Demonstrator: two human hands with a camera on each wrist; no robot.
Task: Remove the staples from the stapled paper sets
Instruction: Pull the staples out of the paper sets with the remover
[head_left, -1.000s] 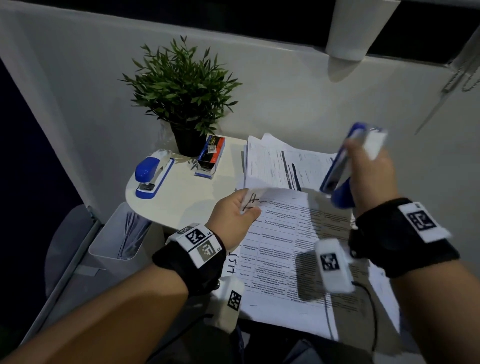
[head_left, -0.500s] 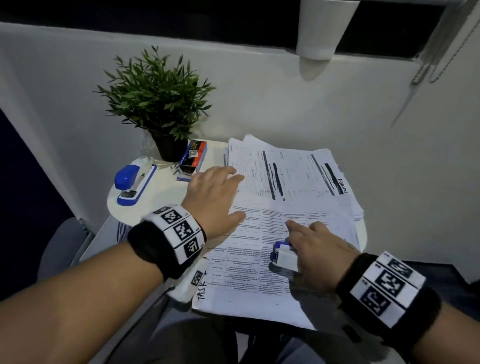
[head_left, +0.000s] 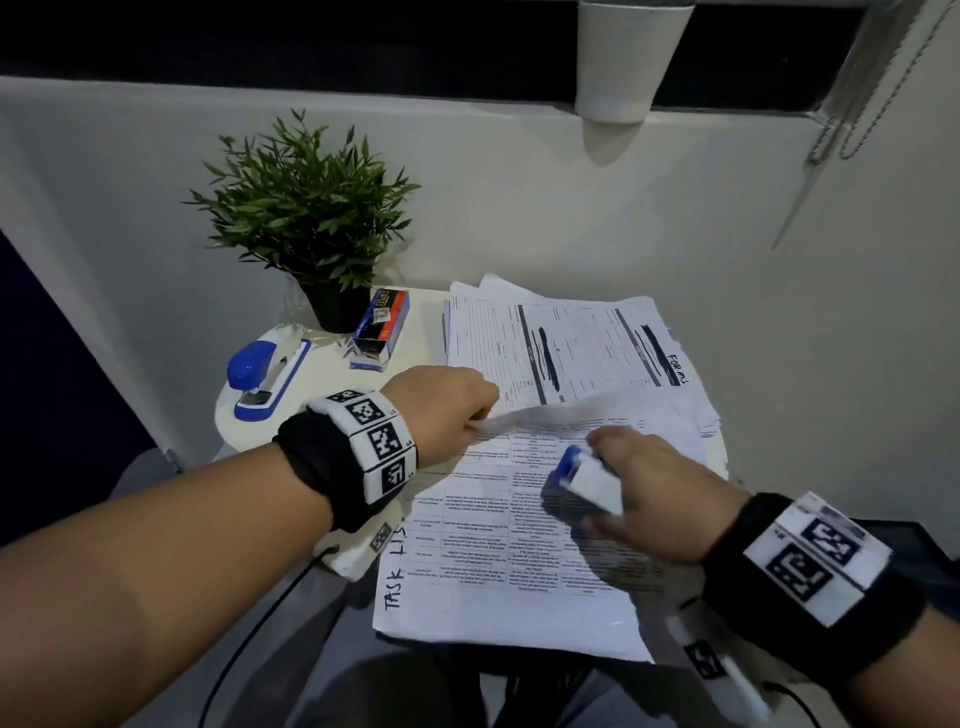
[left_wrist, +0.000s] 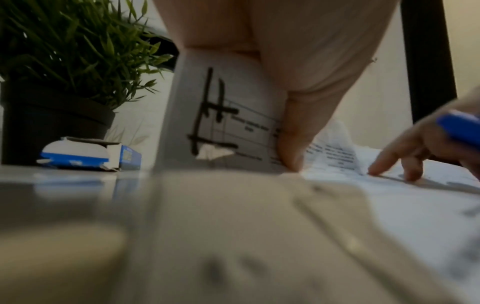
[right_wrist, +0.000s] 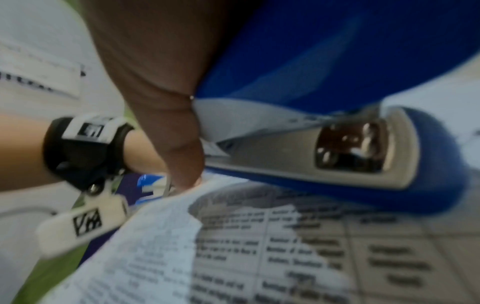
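Paper set (head_left: 511, 540) with the words TASK LIST on it is lying on the small white table (head_left: 317, 387), right in front of the person, with its long side running away from them toward the wall. Left hand (head_left: 441, 410) is pinching the far left corner of the top sheet and lifting it, so the sheet is bending up there; the left wrist view shows the thumb (left_wrist: 293, 131) pressing on that corner (left_wrist: 221, 115), beside a small tear. Right hand (head_left: 649, 499) is holding a blue and white stapler (head_left: 582, 480) with its fingers curled round it, just above the middle of the page, and two fingertips (left_wrist: 376, 169) are touching the paper. So the lifted corner is lying to the left of the stapler and a bit farther away, and the left hand is the nearer one to it. I cannot see any staple; the corner is partly hidden by the left hand, and the wrist views are blurry. More papers (head_left: 561, 343) are sitting behind, marked FORMS. Another stapler (head_left: 265, 379), a small box (head_left: 382, 327) and a plant (head_left: 306, 218) are standing at the left.
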